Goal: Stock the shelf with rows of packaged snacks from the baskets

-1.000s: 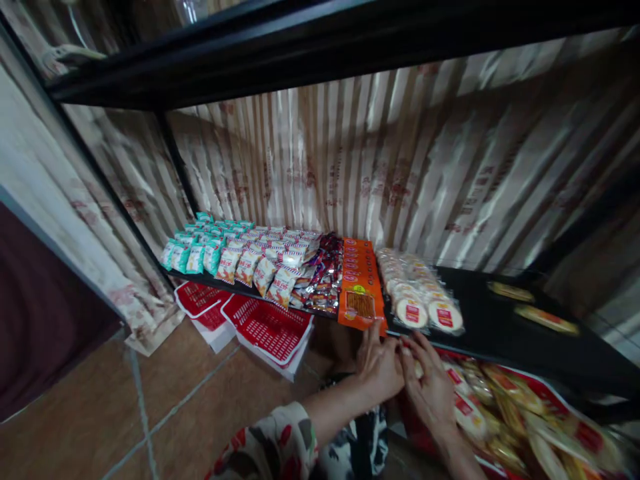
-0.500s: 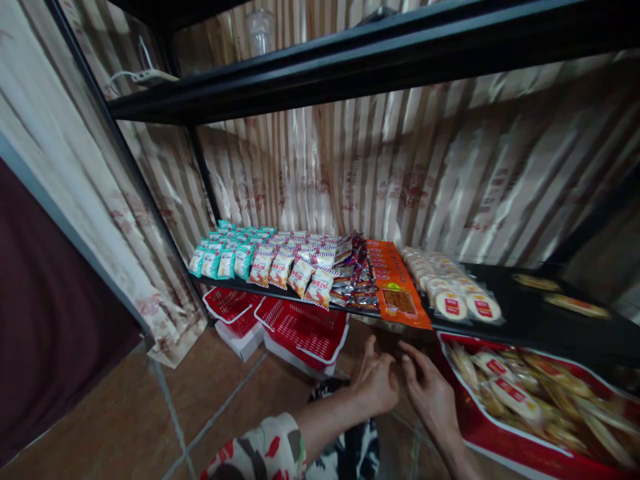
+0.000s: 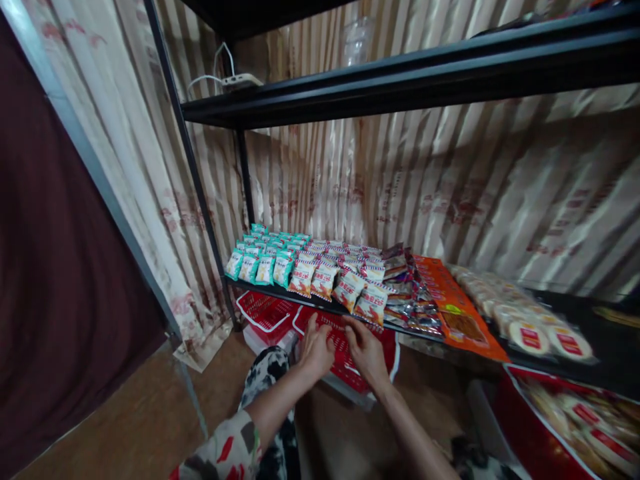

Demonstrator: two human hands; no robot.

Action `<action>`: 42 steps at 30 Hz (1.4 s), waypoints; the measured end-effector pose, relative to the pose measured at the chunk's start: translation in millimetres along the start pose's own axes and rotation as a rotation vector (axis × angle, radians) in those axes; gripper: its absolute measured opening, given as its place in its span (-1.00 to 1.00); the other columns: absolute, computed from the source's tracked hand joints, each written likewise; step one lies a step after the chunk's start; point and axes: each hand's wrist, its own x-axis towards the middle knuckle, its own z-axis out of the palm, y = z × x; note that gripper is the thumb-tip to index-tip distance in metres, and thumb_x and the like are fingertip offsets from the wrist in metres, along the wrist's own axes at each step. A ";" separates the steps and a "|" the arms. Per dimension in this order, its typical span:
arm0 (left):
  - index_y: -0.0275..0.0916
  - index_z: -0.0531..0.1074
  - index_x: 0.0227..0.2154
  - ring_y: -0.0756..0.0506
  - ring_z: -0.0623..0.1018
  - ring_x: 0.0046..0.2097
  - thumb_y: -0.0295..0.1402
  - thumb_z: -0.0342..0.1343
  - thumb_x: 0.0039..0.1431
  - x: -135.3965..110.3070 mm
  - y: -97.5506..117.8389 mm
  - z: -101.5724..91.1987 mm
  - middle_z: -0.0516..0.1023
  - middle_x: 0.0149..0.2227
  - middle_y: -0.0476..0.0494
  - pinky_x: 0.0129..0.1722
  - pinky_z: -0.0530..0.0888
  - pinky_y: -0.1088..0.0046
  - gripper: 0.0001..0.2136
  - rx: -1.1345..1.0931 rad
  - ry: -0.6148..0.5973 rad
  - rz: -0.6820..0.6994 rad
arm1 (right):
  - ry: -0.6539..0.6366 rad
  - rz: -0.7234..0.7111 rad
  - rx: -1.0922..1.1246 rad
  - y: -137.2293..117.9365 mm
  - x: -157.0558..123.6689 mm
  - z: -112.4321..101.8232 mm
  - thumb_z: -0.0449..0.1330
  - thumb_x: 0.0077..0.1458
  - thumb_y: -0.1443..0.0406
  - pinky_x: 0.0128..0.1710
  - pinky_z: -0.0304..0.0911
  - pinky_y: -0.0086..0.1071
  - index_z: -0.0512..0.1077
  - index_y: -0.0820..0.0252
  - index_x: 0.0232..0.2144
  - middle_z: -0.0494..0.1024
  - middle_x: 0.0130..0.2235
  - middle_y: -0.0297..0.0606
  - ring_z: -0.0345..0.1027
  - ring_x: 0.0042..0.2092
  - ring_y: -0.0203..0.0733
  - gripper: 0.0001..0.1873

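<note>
We see a black lower shelf (image 3: 615, 357) set low above a brown tiled floor (image 3: 125, 407), its board carrying rows of snacks. From left to right we distinguish green packets (image 3: 265, 260), white packets (image 3: 350, 290) with striped edges, a heap of dark shiny packets (image 3: 413, 300), a flat orange bag (image 3: 457, 310) reaching over the front edge, and wrapped round crackers (image 3: 530, 327) with red labels. Above runs a black upper shelf (image 3: 400, 83), on which we note a white device (image 3: 243, 81) with a cable and a clear jar (image 3: 357, 43). A pale striped curtain (image 3: 350, 167) with reddish prints hangs behind the rack; at far left we find a dark purple cloth (image 3: 60, 267).

Beneath the lower shelf stand a left red basket (image 3: 265, 310) and, just beside it, a middle red basket (image 3: 343, 350), both with white rims; a right red basket (image 3: 520, 400), well apart from them, holds wrapped snacks.

We observe the left hand (image 3: 317, 350) and the right hand (image 3: 367, 350) side by side, a gap between them, over the middle red basket and just below the front white packets. On each, the fingers are loosely bent and the thumb stands away from them. We cannot tell whether the fingertips touch the basket or the shelf edge.
</note>
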 end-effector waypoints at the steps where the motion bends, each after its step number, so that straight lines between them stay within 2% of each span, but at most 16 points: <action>1: -0.33 0.41 -0.11 -0.15 0.23 0.21 -0.52 -0.06 0.05 3.0 -12.5 -9.4 0.22 0.17 -0.31 0.20 0.18 0.31 -0.67 0.016 0.024 -0.015 | -0.018 -0.015 0.020 -7.2 2.6 16.1 -0.03 0.06 0.11 -0.07 0.31 -0.20 0.45 0.21 -0.19 0.55 -0.14 -0.11 0.44 -0.12 -0.08 -0.59; 4: -0.33 0.42 -0.11 -0.17 0.23 0.21 -0.53 -0.05 0.04 11.8 -43.5 -32.3 0.17 0.19 -0.33 0.20 0.19 0.31 -0.67 0.068 0.072 -0.045 | -0.042 -0.029 0.074 -23.2 7.1 54.2 -0.02 0.06 0.11 -0.08 0.33 -0.19 0.45 0.20 -0.20 0.56 -0.16 -0.11 0.45 -0.15 -0.09 -0.60; 6: -0.33 0.43 -0.11 -0.18 0.23 0.21 -0.54 -0.04 0.03 18.4 -58.3 -43.4 0.16 0.20 -0.33 0.20 0.18 0.29 -0.67 0.109 0.092 -0.051 | -0.043 -0.010 0.110 -29.5 8.6 69.6 -0.02 0.06 0.10 -0.11 0.34 -0.20 0.44 0.21 -0.20 0.55 -0.16 -0.09 0.47 -0.19 -0.10 -0.59; 9: -0.32 0.43 -0.13 -0.20 0.18 0.23 -0.55 -0.03 0.01 32.0 -75.5 -53.9 0.13 0.22 -0.30 0.20 0.16 0.25 -0.66 0.162 0.149 -0.033 | -0.031 0.048 0.160 -33.9 9.8 80.1 -0.01 0.07 0.08 -0.16 0.36 -0.22 0.42 0.23 -0.19 0.55 -0.17 -0.07 0.48 -0.25 -0.11 -0.58; 14: -0.33 0.39 -0.05 -0.23 -0.08 0.31 -0.55 -0.02 -0.01 64.7 -105.2 -61.6 0.02 0.27 -0.24 0.26 0.04 0.19 -0.60 0.208 0.274 -0.014 | 0.026 0.123 0.168 -32.5 13.8 91.2 0.01 0.07 0.08 -0.13 0.35 -0.22 0.43 0.20 -0.17 0.57 -0.19 -0.12 0.48 -0.23 -0.10 -0.59; 17: -0.30 0.34 0.02 -0.24 -0.12 0.31 -0.53 -0.02 0.02 82.1 -125.9 -73.4 -0.03 0.29 -0.23 0.24 0.05 0.15 -0.56 0.223 0.327 -0.025 | 0.018 0.129 0.154 -33.8 25.1 111.8 0.00 0.08 0.09 -0.16 0.36 -0.24 0.43 0.19 -0.16 0.57 -0.20 -0.13 0.48 -0.23 -0.10 -0.60; 21: -0.21 0.31 0.06 -0.28 -0.14 0.31 -0.52 -0.03 0.06 101.0 -157.8 -106.3 -0.05 0.30 -0.22 0.18 0.13 0.06 -0.55 0.265 0.350 -0.055 | -0.041 0.038 0.112 -49.0 62.7 163.4 -0.03 0.11 0.17 -0.17 0.36 -0.26 0.43 0.17 -0.15 0.56 -0.19 -0.15 0.47 -0.22 -0.13 -0.64; 24: -0.13 0.29 0.08 -0.30 -0.14 0.31 -0.49 -0.02 0.08 119.6 -186.7 -132.1 -0.05 0.30 -0.21 0.15 0.15 0.02 -0.54 0.319 0.373 -0.056 | -0.090 -0.089 0.006 -65.0 104.3 210.8 -0.03 0.11 0.25 -0.06 0.30 -0.24 0.44 0.18 -0.14 0.55 -0.15 -0.15 0.43 -0.12 -0.13 -0.66; 26: -0.10 0.26 0.10 -0.30 -0.14 0.31 -0.48 -0.03 0.11 135.9 -206.9 -142.5 -0.04 0.29 -0.22 0.14 0.15 0.01 -0.54 0.359 0.386 -0.028 | -0.113 -0.148 -0.089 -72.2 134.3 239.3 -0.04 0.12 0.30 -0.02 0.26 -0.25 0.43 0.19 -0.12 0.53 -0.10 -0.15 0.40 -0.07 -0.15 -0.66; 30: -0.09 0.24 0.12 -0.28 -0.13 0.31 -0.49 -0.08 0.14 170.9 -239.6 -143.9 -0.01 0.29 -0.23 0.13 0.17 0.00 -0.54 0.409 0.395 0.104 | -0.160 -0.203 -0.286 -75.7 191.4 279.3 -0.07 0.20 0.30 0.02 0.19 -0.28 0.40 0.21 -0.06 0.52 -0.07 -0.14 0.35 -0.02 -0.16 -0.65; 34: -0.15 0.29 0.08 -0.29 -0.05 0.30 -0.47 -0.07 0.15 197.0 -254.8 -136.7 0.04 0.27 -0.27 0.13 0.19 0.02 -0.59 0.420 0.397 0.210 | -0.239 -0.183 -0.493 -75.5 235.2 300.6 -0.13 0.26 0.22 0.03 0.12 -0.29 0.37 0.22 -0.03 0.52 -0.07 -0.15 0.35 -0.04 -0.15 -0.62; 38: -0.19 0.30 0.07 -0.29 0.00 0.29 -0.48 -0.08 0.15 212.9 -264.3 -134.9 0.08 0.25 -0.31 0.13 0.20 0.03 -0.60 0.421 0.393 0.259 | -0.327 -0.203 -0.649 -81.2 260.2 316.1 -0.23 0.29 0.22 -0.01 0.08 -0.28 0.40 0.19 -0.12 0.53 -0.11 -0.17 0.38 -0.11 -0.17 -0.57; 42: -0.19 0.31 0.06 -0.26 0.02 0.29 -0.52 -0.10 0.15 221.7 -279.3 -135.9 0.15 0.22 -0.31 0.14 0.21 0.05 -0.59 0.423 0.382 0.319 | -0.409 -0.158 -0.705 -91.0 269.2 331.7 -0.27 0.30 0.21 -0.06 0.08 -0.34 0.43 0.16 -0.21 0.57 -0.22 -0.23 0.38 -0.14 -0.20 -0.53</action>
